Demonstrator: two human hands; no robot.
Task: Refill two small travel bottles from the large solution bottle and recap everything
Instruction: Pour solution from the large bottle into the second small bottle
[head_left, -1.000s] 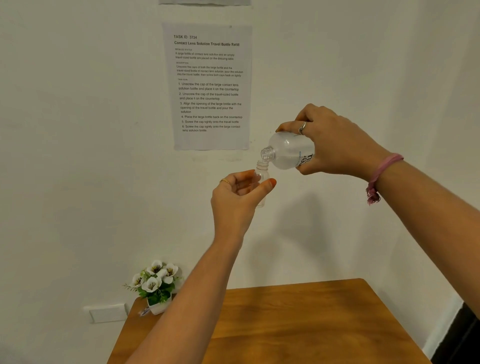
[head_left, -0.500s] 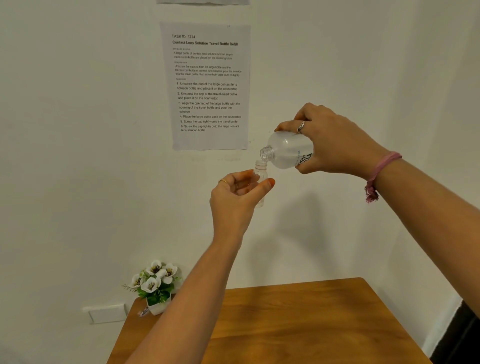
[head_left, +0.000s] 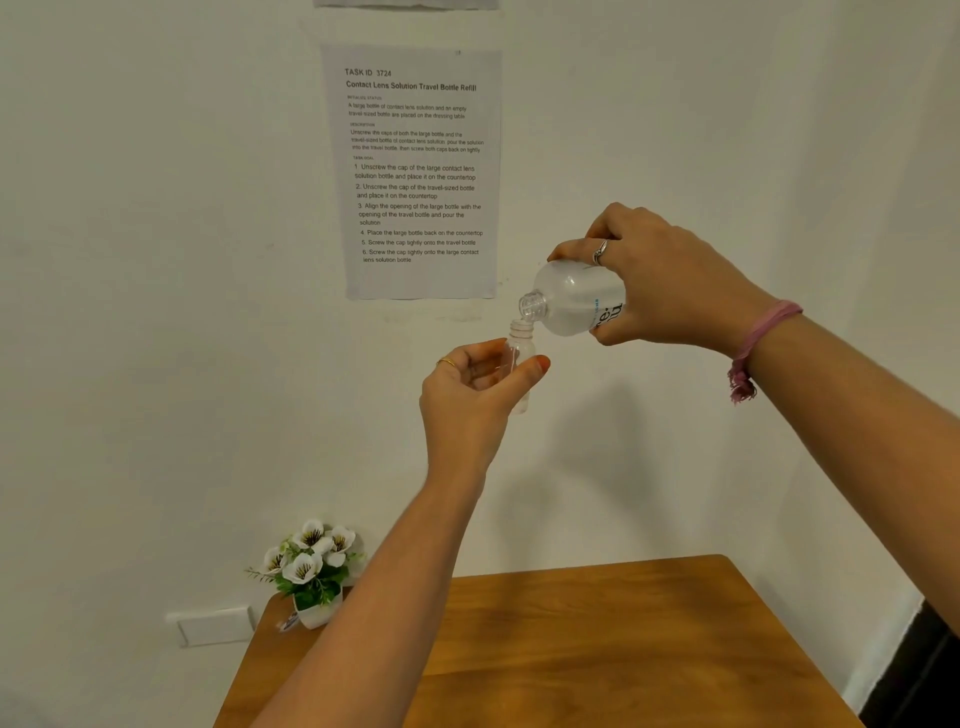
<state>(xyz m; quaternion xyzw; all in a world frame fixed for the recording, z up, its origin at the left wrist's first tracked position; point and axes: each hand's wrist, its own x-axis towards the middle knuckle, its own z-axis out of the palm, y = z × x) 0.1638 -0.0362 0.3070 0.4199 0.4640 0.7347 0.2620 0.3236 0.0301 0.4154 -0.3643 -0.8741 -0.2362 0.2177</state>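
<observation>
Sm. bottle (head_left: 519, 353) in L grip (head_left: 475, 389) — upright.

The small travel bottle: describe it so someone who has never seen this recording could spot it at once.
Start at the printed task sheet taped to the white wall and drop just below its lower right corner. There the left hand pinches the small travel bottle upright in mid-air. It is clear, narrow and uncapped, sitting right under the neck of the larger, tilted solution bottle gripped by the right hand.
</observation>
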